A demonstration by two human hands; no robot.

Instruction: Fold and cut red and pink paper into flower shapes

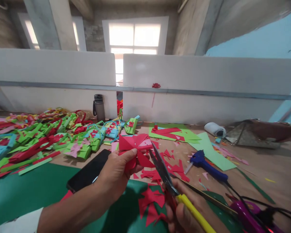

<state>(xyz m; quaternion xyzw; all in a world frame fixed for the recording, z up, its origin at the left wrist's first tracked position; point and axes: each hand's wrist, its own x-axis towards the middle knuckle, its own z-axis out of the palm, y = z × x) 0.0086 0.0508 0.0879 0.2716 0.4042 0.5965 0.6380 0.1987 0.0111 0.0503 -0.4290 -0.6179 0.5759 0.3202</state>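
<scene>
My left hand (122, 168) pinches a folded piece of red paper (133, 142) between thumb and fingers, its flaps fanning out from the middle. In my right hand (181, 204) is a pair of scissors (166, 176) with a yellow handle, the blades pointing up toward the paper's right edge. The tip is close beside the paper; whether it touches I cannot tell. Red paper scraps (151, 202) lie below on the green mat (121, 210). A black phone (88, 171) rests on the mat, partly behind my left wrist.
Several small green and blue paper bags (81, 149) pile up at left beside a dark bottle (99, 108). To the right are a blue glue gun (208, 166), light green paper sheets (214, 152), a white roll (214, 129), a brown bag (257, 132) and a purple tool (247, 215) with a cord.
</scene>
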